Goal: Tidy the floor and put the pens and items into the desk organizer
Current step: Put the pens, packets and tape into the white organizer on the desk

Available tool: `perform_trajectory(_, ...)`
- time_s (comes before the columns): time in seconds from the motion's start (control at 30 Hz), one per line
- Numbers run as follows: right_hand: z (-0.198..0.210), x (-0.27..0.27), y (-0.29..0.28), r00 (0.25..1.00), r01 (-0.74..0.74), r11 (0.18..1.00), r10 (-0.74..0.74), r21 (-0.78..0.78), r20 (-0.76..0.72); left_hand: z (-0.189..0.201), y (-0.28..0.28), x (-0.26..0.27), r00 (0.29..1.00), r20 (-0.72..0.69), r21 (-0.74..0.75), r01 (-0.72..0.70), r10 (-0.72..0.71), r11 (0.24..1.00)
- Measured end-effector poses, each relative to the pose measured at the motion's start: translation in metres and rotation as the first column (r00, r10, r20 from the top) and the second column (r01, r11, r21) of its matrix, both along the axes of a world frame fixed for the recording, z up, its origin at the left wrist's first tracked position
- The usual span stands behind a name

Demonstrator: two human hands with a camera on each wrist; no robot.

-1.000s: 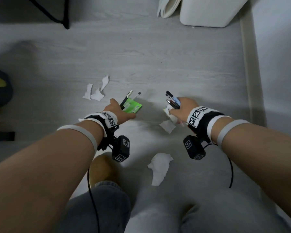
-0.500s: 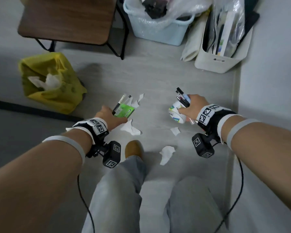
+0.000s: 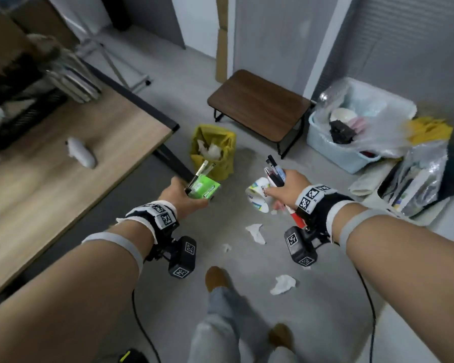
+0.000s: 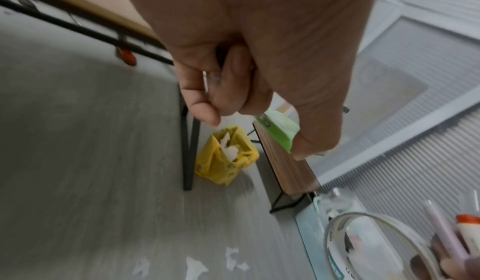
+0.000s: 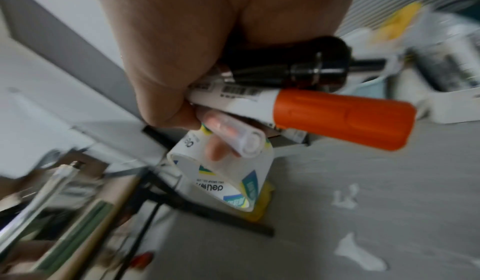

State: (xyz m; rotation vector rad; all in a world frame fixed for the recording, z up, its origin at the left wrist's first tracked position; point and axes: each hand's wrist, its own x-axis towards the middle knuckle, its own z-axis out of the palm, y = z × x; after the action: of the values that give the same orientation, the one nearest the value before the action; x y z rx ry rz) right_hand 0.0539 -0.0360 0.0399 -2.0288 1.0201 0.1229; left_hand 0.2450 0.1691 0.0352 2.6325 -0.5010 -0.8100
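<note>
My left hand [image 3: 188, 196] grips a green box [image 3: 204, 189] together with two pens [image 3: 200, 171] that stick up past it; the green box [image 4: 281, 133] shows under the curled fingers [image 4: 223, 91] in the left wrist view. My right hand [image 3: 283, 189] holds a bundle of pens [image 3: 274, 170] and a tape roll [image 3: 257, 195]. The right wrist view shows an orange-capped marker [image 5: 342, 118], a black pen [image 5: 306, 68], a clear pen [image 5: 233, 136] and the tape roll [image 5: 233, 181] in that grip. A black mesh organizer [image 3: 19, 106] stands blurred on the wooden desk [image 3: 50, 195] at the left.
Torn paper scraps [image 3: 256, 233] and a crumpled tissue [image 3: 283, 284] lie on the grey floor. A yellow bag [image 3: 212, 153] of tissues stands by the desk leg. A low brown table [image 3: 257, 103], a blue basket [image 3: 351, 132] and bags [image 3: 417, 184] line the wall. A white object [image 3: 81, 153] lies on the desk.
I have risen from the floor; both hands lifted with their loads and the view swung up to take in the desk. The grips are unchanged.
</note>
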Motion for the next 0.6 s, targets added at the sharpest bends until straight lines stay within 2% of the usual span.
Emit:
perform_trajectory(0.1,0.041,0.062,0.048,0.99,-0.133,0.991,0.133,-0.012,0.04,0.039,0.059,0.035,0.993,0.05,-0.054,-0.102,0.104,0.993)
perform_trajectory(0.2,0.076,0.132,0.096,0.961,-0.264,0.963,0.267,-0.054,0.068,0.071,0.114,0.078,0.967,0.082,-0.172,-0.224,0.24,0.959)
perform_trajectory(0.27,0.098,0.183,0.134,0.93,-0.354,0.931,0.36,-0.088,0.073,0.088,0.155,0.11,0.954,0.107,-0.177,-0.259,0.28,0.95)
perform_trajectory(0.43,0.128,0.308,0.238,0.869,-0.482,0.862,0.494,-0.159,0.045,0.102,0.263,0.194,0.911,0.107,-0.199,-0.373,0.399,0.906)
perform_trajectory(0.6,0.127,0.41,0.331,0.813,-0.572,0.809,0.581,-0.137,0.036,0.099,0.37,0.263,0.872,0.084,-0.132,-0.47,0.483,0.873)
